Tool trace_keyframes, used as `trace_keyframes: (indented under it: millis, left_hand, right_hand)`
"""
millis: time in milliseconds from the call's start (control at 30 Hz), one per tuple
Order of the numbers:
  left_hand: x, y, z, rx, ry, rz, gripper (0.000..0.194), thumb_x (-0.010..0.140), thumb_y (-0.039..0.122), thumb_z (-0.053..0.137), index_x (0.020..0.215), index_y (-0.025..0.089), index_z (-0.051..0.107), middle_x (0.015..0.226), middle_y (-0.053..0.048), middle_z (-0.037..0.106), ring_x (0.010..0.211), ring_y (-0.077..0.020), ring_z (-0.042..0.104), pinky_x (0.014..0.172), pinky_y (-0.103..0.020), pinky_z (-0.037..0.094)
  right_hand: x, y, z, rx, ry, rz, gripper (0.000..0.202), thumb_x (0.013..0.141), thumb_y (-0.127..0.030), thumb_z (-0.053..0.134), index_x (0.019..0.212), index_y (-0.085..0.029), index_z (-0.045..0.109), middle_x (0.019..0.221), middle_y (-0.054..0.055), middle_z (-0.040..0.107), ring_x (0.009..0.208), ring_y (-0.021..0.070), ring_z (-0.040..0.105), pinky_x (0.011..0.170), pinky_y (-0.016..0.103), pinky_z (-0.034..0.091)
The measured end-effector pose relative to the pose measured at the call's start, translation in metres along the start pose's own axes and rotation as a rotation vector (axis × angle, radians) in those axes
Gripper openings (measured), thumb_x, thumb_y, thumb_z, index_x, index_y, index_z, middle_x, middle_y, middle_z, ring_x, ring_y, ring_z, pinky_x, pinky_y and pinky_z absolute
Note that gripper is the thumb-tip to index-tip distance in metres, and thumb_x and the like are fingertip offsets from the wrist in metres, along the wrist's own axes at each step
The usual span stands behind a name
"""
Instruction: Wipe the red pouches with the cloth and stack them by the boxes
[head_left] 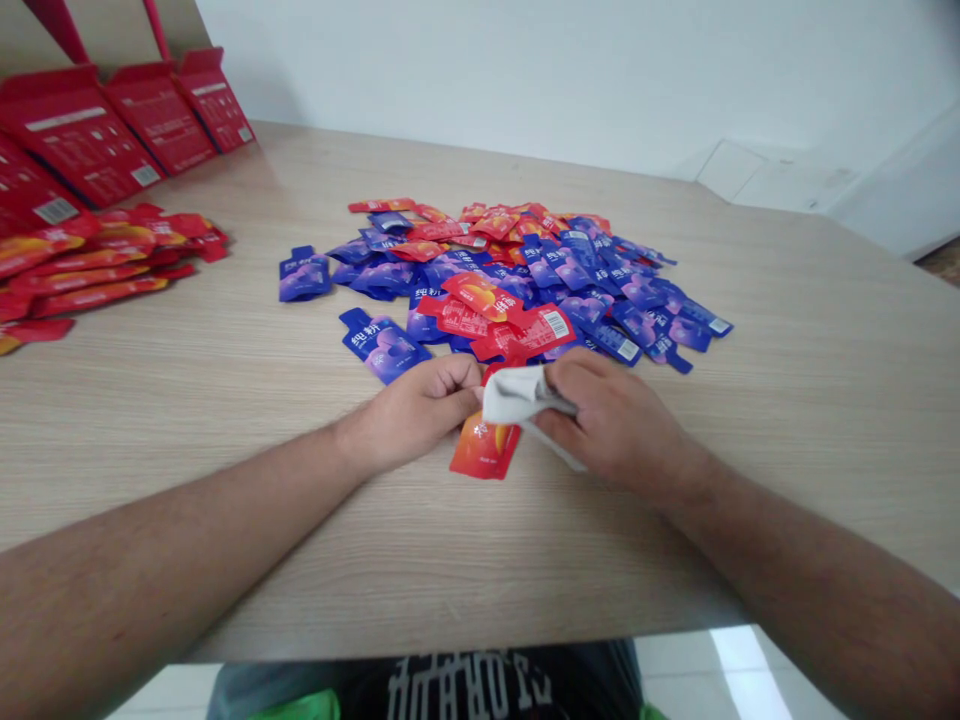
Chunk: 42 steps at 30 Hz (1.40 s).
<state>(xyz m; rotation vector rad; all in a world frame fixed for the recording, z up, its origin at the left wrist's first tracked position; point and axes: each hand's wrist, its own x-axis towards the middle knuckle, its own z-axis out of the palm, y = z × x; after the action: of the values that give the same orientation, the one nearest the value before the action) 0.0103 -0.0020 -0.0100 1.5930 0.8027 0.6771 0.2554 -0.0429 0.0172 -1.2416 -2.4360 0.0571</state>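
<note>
My left hand (424, 408) is closed, its thumb and fingers pinching the side of a red-orange sachet (486, 452) above the table. A folded white cloth (514, 394) is gripped in my right hand (616, 425), and its loose end covers the upper part of that sachet. Just beyond my hands spreads a heap of purple sachets (581, 272) and red sachets (480, 296). One purple sachet (385, 345) lies by my left hand at the near edge of the heap.
Red printed boxes (82, 138) stand at the back left, with a stack of red sachets (112, 262) in front of them. Another purple sachet (304, 277) lies apart at the heap's left. The wooden table (420, 570) meets a white wall (510, 90) behind.
</note>
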Motion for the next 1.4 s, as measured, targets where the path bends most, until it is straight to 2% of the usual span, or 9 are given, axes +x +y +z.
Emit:
trace_keyframes:
  millis: [100, 300, 500, 700, 867, 1100, 1267, 1333, 1400]
  left_hand:
    - [0.0, 0.0, 0.0, -0.006, 0.0, -0.001, 0.025, 0.093, 0.036, 0.062, 0.08, 0.018, 0.051, 0.069, 0.004, 0.051, 0.058, -0.0086, 0.041, 0.054, -0.022, 0.033]
    - [-0.001, 0.001, 0.002, -0.016, 0.028, 0.003, 0.025, 0.094, 0.035, 0.061, 0.079, 0.018, 0.051, 0.064, 0.006, 0.048, 0.055, -0.0082, 0.039, 0.052, -0.021, 0.031]
    - [0.0, 0.0, 0.0, 0.0, 0.002, 0.0, 0.026, 0.094, 0.037, 0.061, 0.079, 0.018, 0.051, 0.069, 0.004, 0.052, 0.059, -0.0089, 0.042, 0.055, -0.022, 0.034]
    - [0.0, 0.001, 0.0, 0.005, 0.024, -0.01, 0.026, 0.093, 0.038, 0.062, 0.079, 0.019, 0.051, 0.068, 0.004, 0.052, 0.059, -0.0095, 0.042, 0.054, -0.022, 0.034]
    - [0.0, 0.0, 0.001, -0.018, -0.008, -0.007, 0.027, 0.094, 0.039, 0.062, 0.08, 0.018, 0.05, 0.071, 0.003, 0.052, 0.06, -0.0095, 0.041, 0.055, -0.022, 0.034]
    - [-0.001, 0.004, 0.0, 0.036, 0.023, -0.007, 0.024, 0.094, 0.035, 0.06, 0.079, 0.018, 0.051, 0.067, 0.005, 0.049, 0.058, -0.0088, 0.041, 0.053, -0.021, 0.033]
    - [0.0, 0.002, 0.0, -0.002, -0.001, -0.007, 0.025, 0.094, 0.036, 0.062, 0.08, 0.018, 0.05, 0.07, 0.004, 0.051, 0.059, -0.0087, 0.041, 0.054, -0.022, 0.033]
    - [0.0, 0.001, 0.001, -0.018, 0.009, -0.017, 0.026, 0.093, 0.037, 0.063, 0.08, 0.018, 0.05, 0.069, 0.004, 0.052, 0.058, -0.0086, 0.04, 0.053, -0.021, 0.033]
    - [-0.001, 0.002, 0.002, -0.023, 0.036, -0.027, 0.025, 0.093, 0.037, 0.062, 0.08, 0.019, 0.05, 0.067, 0.005, 0.051, 0.057, -0.0086, 0.04, 0.053, -0.021, 0.033]
  right_hand:
    - [0.002, 0.007, 0.0, -0.03, 0.106, 0.089, 0.017, 0.098, -0.036, 0.065, 0.095, -0.02, 0.058, 0.1, 0.01, 0.065, 0.094, 0.0255, 0.061, 0.079, 0.036, 0.046]
    - [-0.002, -0.01, 0.002, 0.07, -0.154, -0.156, 0.009, 0.097, -0.03, 0.064, 0.095, -0.022, 0.059, 0.101, 0.006, 0.064, 0.089, 0.0215, 0.06, 0.076, 0.033, 0.046]
    - [0.002, 0.005, 0.001, -0.018, 0.086, 0.091, 0.017, 0.098, -0.035, 0.064, 0.095, -0.019, 0.058, 0.098, 0.009, 0.065, 0.092, 0.0246, 0.06, 0.077, 0.035, 0.046]
    - [-0.002, -0.011, 0.001, 0.074, -0.169, -0.145, 0.008, 0.097, -0.029, 0.063, 0.096, -0.022, 0.059, 0.103, 0.006, 0.065, 0.09, 0.0215, 0.06, 0.076, 0.033, 0.046]
    - [0.002, 0.005, 0.0, -0.018, 0.062, 0.09, 0.017, 0.098, -0.036, 0.063, 0.095, -0.02, 0.057, 0.1, 0.01, 0.065, 0.093, 0.0249, 0.06, 0.078, 0.036, 0.046]
    - [-0.002, -0.014, 0.0, 0.068, -0.175, -0.155, 0.008, 0.096, -0.028, 0.063, 0.093, -0.022, 0.059, 0.1, 0.005, 0.064, 0.088, 0.0208, 0.06, 0.075, 0.033, 0.046]
    - [0.002, 0.002, 0.0, -0.028, 0.056, 0.095, 0.017, 0.099, -0.036, 0.062, 0.096, -0.02, 0.058, 0.1, 0.01, 0.065, 0.093, 0.0254, 0.06, 0.078, 0.036, 0.046]
    - [0.002, 0.0, 0.001, -0.016, 0.046, 0.089, 0.016, 0.098, -0.035, 0.063, 0.095, -0.02, 0.058, 0.1, 0.01, 0.066, 0.092, 0.0249, 0.06, 0.077, 0.036, 0.046]
    - [0.0, -0.008, 0.001, 0.034, -0.062, -0.029, 0.012, 0.097, -0.031, 0.064, 0.095, -0.021, 0.059, 0.101, 0.008, 0.066, 0.09, 0.0228, 0.06, 0.076, 0.034, 0.046]
